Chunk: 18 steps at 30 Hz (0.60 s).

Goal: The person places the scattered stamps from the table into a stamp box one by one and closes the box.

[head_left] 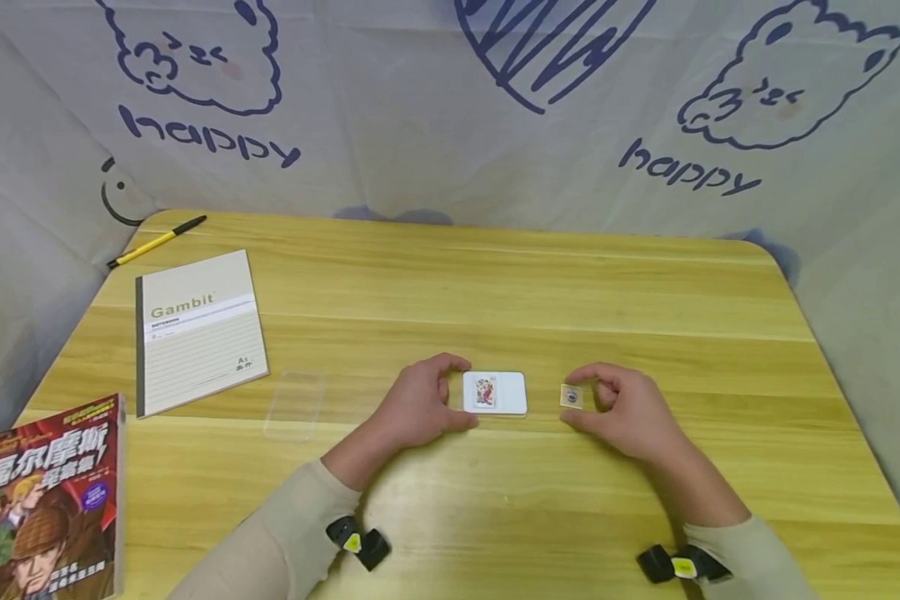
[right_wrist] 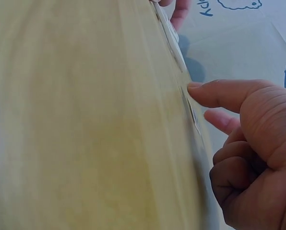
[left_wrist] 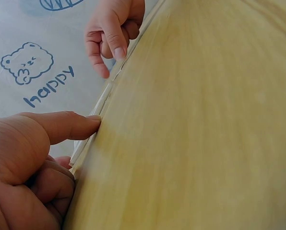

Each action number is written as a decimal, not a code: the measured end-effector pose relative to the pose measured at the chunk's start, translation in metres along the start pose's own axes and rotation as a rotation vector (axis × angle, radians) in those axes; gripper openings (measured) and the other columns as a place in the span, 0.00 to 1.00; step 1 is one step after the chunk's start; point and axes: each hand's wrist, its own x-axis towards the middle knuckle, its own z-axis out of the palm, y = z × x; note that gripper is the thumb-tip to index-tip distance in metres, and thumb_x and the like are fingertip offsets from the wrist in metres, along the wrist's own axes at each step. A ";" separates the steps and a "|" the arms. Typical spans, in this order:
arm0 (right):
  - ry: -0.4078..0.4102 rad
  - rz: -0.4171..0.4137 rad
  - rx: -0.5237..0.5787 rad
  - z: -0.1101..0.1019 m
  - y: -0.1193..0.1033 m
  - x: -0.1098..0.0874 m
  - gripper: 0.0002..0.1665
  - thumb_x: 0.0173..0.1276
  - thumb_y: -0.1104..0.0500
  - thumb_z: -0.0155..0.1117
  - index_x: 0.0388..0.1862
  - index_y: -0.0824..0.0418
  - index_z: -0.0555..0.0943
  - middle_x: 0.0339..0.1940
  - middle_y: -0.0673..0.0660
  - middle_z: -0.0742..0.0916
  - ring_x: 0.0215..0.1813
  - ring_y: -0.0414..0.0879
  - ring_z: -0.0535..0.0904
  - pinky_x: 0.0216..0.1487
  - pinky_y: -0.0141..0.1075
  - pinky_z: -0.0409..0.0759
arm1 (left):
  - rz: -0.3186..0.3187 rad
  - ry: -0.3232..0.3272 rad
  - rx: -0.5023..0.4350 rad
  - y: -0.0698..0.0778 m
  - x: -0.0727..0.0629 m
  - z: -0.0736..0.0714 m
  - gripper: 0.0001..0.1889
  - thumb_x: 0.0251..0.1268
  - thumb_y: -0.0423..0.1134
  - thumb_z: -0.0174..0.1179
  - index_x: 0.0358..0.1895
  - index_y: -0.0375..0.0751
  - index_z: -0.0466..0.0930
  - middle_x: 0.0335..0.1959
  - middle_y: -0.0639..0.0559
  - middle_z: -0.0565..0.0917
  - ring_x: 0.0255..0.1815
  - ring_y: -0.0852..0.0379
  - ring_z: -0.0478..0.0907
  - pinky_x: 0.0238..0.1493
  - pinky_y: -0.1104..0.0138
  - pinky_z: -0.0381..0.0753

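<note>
Near the middle of the table in the head view, my left hand (head_left: 425, 404) holds a small white rectangular card-like piece (head_left: 512, 393) by its left end, thumb and forefinger at opposite edges. On its left half lies a stamp-like picture (head_left: 485, 391) with colourful figures. To the right, my right hand (head_left: 626, 410) pinches a tiny square piece (head_left: 572, 397) with a dark round mark between thumb and forefinger. A short stretch of wood separates the two pieces. Edge-on in the left wrist view, the white piece (left_wrist: 85, 136) shows as a thin, flat layer close over the table.
A clear plastic rectangle (head_left: 295, 406) lies left of my left hand. Farther left are a Gambit notebook (head_left: 202, 333), a yellow and black pen (head_left: 156, 242) and an illustrated book (head_left: 48, 500). A printed cloth (head_left: 390, 108) hangs behind the wooden table (head_left: 450, 283).
</note>
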 end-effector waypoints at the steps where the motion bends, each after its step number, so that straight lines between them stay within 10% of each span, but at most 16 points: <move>1: -0.002 0.002 -0.004 0.000 0.000 0.000 0.22 0.54 0.59 0.82 0.47 0.60 0.85 0.15 0.45 0.60 0.20 0.39 0.55 0.36 0.38 0.69 | 0.000 0.000 -0.001 0.000 0.000 0.000 0.35 0.45 0.33 0.80 0.60 0.34 0.76 0.19 0.53 0.69 0.18 0.60 0.63 0.21 0.67 0.64; 18: -0.064 0.033 0.026 -0.003 0.002 0.001 0.16 0.59 0.60 0.78 0.43 0.63 0.84 0.14 0.44 0.60 0.18 0.39 0.55 0.39 0.38 0.72 | 0.007 0.004 -0.003 -0.002 0.000 0.001 0.36 0.44 0.33 0.80 0.61 0.34 0.76 0.19 0.54 0.69 0.18 0.60 0.63 0.21 0.67 0.64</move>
